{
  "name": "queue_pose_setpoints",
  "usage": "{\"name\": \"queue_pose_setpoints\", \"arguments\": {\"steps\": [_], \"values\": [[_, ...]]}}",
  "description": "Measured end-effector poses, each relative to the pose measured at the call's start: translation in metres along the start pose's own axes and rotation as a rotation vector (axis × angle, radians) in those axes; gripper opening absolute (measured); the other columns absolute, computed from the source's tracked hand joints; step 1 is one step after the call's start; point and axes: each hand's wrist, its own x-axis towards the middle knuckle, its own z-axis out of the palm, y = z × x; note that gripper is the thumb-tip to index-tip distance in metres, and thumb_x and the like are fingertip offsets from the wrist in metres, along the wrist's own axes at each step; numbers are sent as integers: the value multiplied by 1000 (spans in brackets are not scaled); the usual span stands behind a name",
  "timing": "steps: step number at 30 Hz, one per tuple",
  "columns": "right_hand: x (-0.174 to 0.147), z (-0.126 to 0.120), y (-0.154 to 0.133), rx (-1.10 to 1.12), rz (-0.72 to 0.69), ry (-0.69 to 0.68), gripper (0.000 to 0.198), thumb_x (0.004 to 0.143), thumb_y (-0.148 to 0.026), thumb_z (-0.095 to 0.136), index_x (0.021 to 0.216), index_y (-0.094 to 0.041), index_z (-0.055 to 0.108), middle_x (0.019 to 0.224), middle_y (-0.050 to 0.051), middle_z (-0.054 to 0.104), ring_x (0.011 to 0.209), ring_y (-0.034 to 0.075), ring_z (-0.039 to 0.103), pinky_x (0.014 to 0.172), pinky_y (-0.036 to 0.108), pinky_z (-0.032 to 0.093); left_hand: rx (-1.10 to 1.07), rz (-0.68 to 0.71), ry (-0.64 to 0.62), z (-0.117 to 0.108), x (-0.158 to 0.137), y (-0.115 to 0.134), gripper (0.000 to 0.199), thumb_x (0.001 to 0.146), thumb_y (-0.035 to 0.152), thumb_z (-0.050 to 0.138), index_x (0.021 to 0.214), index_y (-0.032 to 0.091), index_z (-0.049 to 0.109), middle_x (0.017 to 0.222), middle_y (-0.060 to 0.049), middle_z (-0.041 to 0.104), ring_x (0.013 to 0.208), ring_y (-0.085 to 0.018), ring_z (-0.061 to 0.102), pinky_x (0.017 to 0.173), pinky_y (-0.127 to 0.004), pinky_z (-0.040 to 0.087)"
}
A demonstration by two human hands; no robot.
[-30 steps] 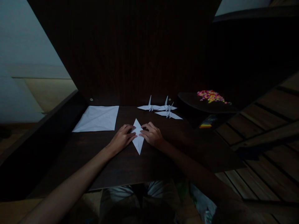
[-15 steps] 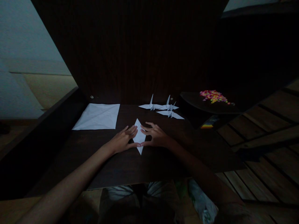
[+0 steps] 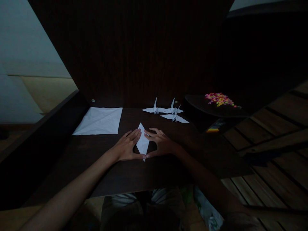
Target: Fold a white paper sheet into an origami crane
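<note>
Dark wooden table [image 3: 168,166] – dim room, slatted floor [image 3: 276,166] right

A: Hand pose?
B: Left hand [image 3: 126,147] and right hand [image 3: 161,143] both flat, palms down, fingers extended forward and angled inward. Thumbs stretched toward each other, tips nearly meeting near centre.
A: Arms?
B: Both bare forearms extended, converging from the lower corners. Wrists low, roughly level.
</note>
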Motion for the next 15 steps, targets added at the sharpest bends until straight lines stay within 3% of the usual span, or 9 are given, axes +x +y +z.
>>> {"name": "queue_pose_setpoints", "arguments": {"steps": [7,12,15], "values": [[6,2,4,59,38,76,56,87,-46,51,138,-24,42,145,8,39,131,31,28,102,56,27,-28,-10,-9,-4,0,5,108,67,77,49,147,12,15,151,-20,22,140,-31,21,112,-46,15],[15,7,5,35,77,136,49,94,-40,39,138,-19,42,145,8,39,132,29,28,103,55,27,-96,51,-70,-10,0,4,108,69,70,55,148,11,10,151,-21,18,141,-31,16,113,-50,10],[17,8,8,20,94,146,49,95,-41,36,139,-20,40,146,9,37,135,29,26,104,56,27,-143,138,-110,-16,-2,3,94,75,52,61,148,19,12,153,-17,15,141,-30,12,112,-54,7]]}}
